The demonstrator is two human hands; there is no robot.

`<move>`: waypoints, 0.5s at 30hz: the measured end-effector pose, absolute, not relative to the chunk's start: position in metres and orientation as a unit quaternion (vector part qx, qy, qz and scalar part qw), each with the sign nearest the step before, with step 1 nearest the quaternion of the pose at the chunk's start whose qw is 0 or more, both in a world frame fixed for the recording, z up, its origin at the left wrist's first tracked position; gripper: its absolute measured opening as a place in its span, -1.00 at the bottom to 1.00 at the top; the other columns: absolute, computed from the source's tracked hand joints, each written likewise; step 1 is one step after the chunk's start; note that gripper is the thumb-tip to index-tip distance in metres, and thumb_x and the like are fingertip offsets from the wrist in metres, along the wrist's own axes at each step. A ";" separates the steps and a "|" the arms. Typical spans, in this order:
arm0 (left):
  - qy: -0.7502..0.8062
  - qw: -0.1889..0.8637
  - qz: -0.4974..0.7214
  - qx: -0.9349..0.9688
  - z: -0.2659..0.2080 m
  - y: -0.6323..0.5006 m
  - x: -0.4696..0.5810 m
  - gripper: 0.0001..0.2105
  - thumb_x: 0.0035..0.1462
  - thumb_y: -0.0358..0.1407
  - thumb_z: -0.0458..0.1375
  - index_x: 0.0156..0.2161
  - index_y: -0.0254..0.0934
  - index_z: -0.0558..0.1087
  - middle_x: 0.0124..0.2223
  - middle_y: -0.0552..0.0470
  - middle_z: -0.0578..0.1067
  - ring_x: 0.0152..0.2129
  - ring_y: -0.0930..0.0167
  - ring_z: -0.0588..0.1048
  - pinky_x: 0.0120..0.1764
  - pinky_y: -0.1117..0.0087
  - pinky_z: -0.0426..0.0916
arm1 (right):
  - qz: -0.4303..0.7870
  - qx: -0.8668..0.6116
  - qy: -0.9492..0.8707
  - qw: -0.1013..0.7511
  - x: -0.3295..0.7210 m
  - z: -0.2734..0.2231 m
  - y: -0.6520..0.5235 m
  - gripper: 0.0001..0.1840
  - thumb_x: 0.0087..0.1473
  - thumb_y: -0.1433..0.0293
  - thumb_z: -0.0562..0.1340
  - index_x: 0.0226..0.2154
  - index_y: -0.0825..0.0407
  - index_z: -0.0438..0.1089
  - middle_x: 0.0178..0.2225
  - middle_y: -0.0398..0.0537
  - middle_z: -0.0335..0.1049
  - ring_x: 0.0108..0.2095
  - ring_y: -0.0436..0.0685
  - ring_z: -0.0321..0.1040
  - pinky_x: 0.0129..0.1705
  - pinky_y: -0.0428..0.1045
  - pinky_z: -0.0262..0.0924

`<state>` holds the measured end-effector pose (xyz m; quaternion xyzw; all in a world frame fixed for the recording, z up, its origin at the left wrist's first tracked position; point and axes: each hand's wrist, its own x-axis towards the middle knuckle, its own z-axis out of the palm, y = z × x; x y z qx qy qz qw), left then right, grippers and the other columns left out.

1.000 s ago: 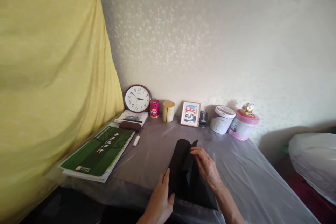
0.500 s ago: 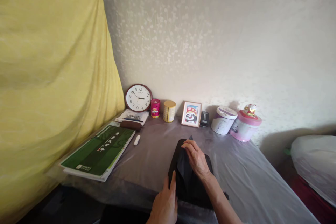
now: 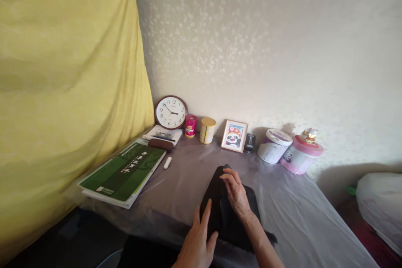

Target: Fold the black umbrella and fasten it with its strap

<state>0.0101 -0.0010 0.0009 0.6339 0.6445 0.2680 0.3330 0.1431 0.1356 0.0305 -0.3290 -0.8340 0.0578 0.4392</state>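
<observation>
A black cloth bag (image 3: 212, 213) lies on the table below me, with a pointed fold of fabric near its far edge. My right hand (image 3: 236, 192) is over its upper middle, fingers bent and closed on the raised black fabric. What sits under the fingertips is partly hidden. At the bag's left edge rests my left hand (image 3: 198, 236), thumb and fingers apart and touching the side without gripping. A short black strap end (image 3: 270, 237) sticks out at the lower right, beyond my right forearm.
To the left lie a green book (image 3: 125, 171), a white stick-like object (image 3: 167, 162) and a brown case (image 3: 161, 144). Along the wall stand a clock (image 3: 171, 112), a pink tin (image 3: 190, 126), a yellow-lidded can (image 3: 207, 130), a panda picture frame (image 3: 234, 135) and two tubs (image 3: 274, 146).
The view has swung slightly left. My left fingers have spread apart at the bag's edge. Under my right hand the raised dark fabric has shifted and lies lower.
</observation>
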 end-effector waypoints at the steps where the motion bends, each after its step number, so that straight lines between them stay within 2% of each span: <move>1: 0.638 0.331 0.301 0.626 -0.002 0.000 0.006 -0.35 0.11 -0.31 -0.08 0.26 -0.35 -0.25 0.30 -0.24 -0.10 0.20 0.28 0.06 0.16 0.28 0.05 | 0.057 -0.333 -0.831 0.442 0.144 0.031 0.135 -0.79 0.19 0.42 -0.01 -0.23 -0.03 0.31 -0.12 0.00 0.29 -0.11 0.05 0.31 -0.04 -0.02 0.24; 3: 0.641 0.336 0.334 0.604 -0.006 0.004 -0.002 -0.37 0.14 -0.23 -0.12 0.25 -0.45 -0.23 0.29 -0.24 -0.06 0.22 0.33 -0.01 0.19 0.30 -0.04 | 0.058 -0.337 -0.829 0.442 0.146 0.033 0.135 -0.80 0.19 0.42 -0.01 -0.24 -0.04 0.30 -0.11 0.01 0.29 -0.10 0.05 0.31 -0.05 -0.01 0.25; 6: 0.667 0.371 0.329 0.556 -0.003 0.010 -0.012 -0.40 0.14 -0.13 -0.13 0.22 -0.45 -0.06 0.21 -0.24 0.18 0.13 0.29 0.20 0.14 0.28 0.09 | 0.067 -0.337 -0.830 0.440 0.151 0.035 0.133 -0.79 0.19 0.41 -0.01 -0.23 -0.03 0.31 -0.09 0.02 0.29 -0.08 0.07 0.31 -0.04 0.00 0.24; 9: 0.661 0.392 0.328 0.550 0.003 0.015 -0.019 -0.47 0.14 -0.09 -0.12 0.16 -0.31 0.11 0.10 -0.13 0.35 0.03 0.30 0.34 0.07 0.30 0.19 | 0.073 -0.347 -0.824 0.443 0.158 0.039 0.129 -0.80 0.19 0.40 -0.01 -0.22 -0.03 0.30 -0.08 0.03 0.29 -0.09 0.08 0.31 -0.04 0.02 0.23; 12: 0.650 0.384 0.342 0.560 0.005 0.017 -0.020 -0.52 0.13 -0.10 -0.10 0.13 -0.23 0.18 0.12 -0.05 0.35 0.05 0.32 0.30 0.09 0.31 0.15 | 0.075 -0.357 -0.822 0.437 0.168 0.044 0.123 -0.80 0.19 0.41 -0.01 -0.22 -0.04 0.29 -0.07 0.03 0.28 -0.09 0.08 0.31 -0.05 0.03 0.23; 15: 0.643 0.379 0.353 0.564 0.003 0.017 -0.019 -0.51 0.13 -0.10 -0.10 0.12 -0.27 0.20 0.12 -0.09 0.33 0.06 0.33 0.29 0.11 0.32 0.12 | 0.070 -0.367 -0.827 0.421 0.181 0.047 0.116 -0.81 0.18 0.42 -0.01 -0.21 -0.05 0.28 -0.07 0.03 0.28 -0.09 0.09 0.31 -0.07 0.02 0.24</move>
